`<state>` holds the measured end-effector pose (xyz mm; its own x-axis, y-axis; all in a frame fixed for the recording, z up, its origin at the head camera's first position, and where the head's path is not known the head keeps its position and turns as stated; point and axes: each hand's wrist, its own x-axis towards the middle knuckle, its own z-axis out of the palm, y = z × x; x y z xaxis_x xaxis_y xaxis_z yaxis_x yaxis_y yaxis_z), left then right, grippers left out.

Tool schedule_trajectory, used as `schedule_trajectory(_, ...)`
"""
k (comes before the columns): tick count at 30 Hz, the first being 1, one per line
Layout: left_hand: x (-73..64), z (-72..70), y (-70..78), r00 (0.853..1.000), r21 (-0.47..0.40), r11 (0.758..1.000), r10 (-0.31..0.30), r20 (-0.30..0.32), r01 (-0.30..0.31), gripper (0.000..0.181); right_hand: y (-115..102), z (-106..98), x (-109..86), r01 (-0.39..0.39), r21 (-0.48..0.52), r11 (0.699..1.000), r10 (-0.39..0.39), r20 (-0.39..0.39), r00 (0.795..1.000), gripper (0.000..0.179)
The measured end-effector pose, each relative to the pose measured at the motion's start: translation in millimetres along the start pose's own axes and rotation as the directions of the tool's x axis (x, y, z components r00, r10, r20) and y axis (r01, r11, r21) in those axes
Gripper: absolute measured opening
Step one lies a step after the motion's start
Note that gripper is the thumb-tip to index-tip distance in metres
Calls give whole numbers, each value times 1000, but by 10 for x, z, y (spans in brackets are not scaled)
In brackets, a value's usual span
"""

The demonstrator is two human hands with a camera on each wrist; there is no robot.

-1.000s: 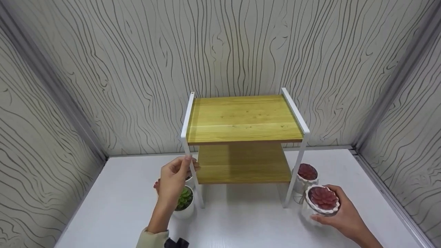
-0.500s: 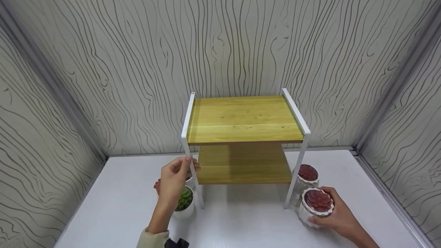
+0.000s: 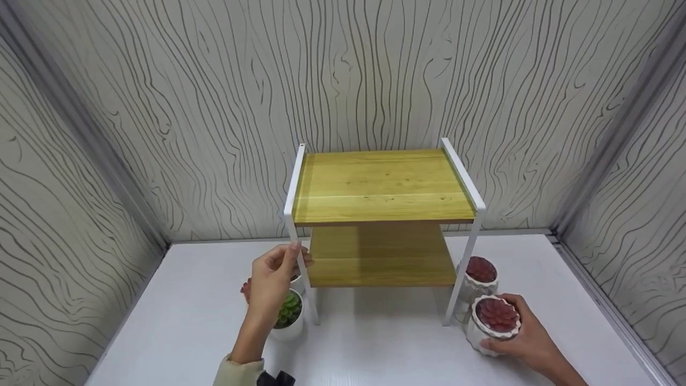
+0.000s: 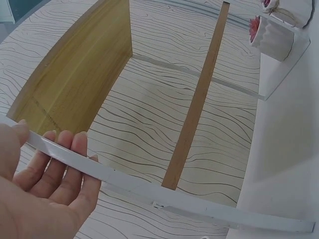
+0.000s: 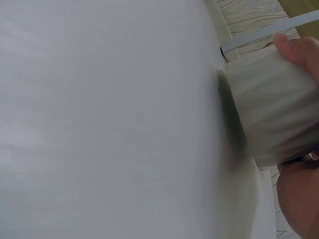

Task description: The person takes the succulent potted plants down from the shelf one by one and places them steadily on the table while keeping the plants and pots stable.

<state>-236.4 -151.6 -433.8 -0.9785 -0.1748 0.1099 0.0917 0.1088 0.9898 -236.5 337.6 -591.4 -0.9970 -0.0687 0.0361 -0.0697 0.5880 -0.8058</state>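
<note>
My left hand [image 3: 272, 279] grips the front left white metal post [image 4: 119, 177] of a two-tier wooden shelf [image 3: 380, 187], thumb on one side and fingers curled behind. At the right, my right hand [image 3: 528, 338] holds a white fluted pot [image 5: 274, 107] with a red succulent [image 3: 497, 314], thumb and fingers around its sides. The pot is upright, close to the tabletop; whether its base touches cannot be made out. Just behind it stands a second white pot with a red succulent [image 3: 481, 269], beside the right post.
Left of the shelf, a green succulent [image 3: 289, 308] in a white pot stands on the white table [image 3: 177, 321]. Another pot and a reddish plant [image 3: 246, 289] are partly hidden by the left hand. Wood-patterned panels [image 3: 375, 69] enclose the back and sides.
My right hand has lowered its potted succulent and shifted it slightly left, toward the right post. The left hand keeps its grip on the left post.
</note>
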Motion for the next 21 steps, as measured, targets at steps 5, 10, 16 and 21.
schedule_trajectory(5,1,1,-4,1000,8,1000,3,-2,-3,43,3,13,0,-17,-19,1000,17,15,1000,100)
schedule_trajectory(10,7,7,-15,1000,-6,1000,8,4,-8,39,-5,54,1,16,-8,1000,-16,-13,1000,97)
schedule_trajectory(16,12,10,-14,1000,-2,1000,6,-1,-6,39,-13,76,22,27,2,1000,-27,-33,999,97)
schedule_trajectory(21,20,10,-17,1000,1,1000,5,0,-5,42,2,75,34,3,14,1000,-3,-15,1000,97)
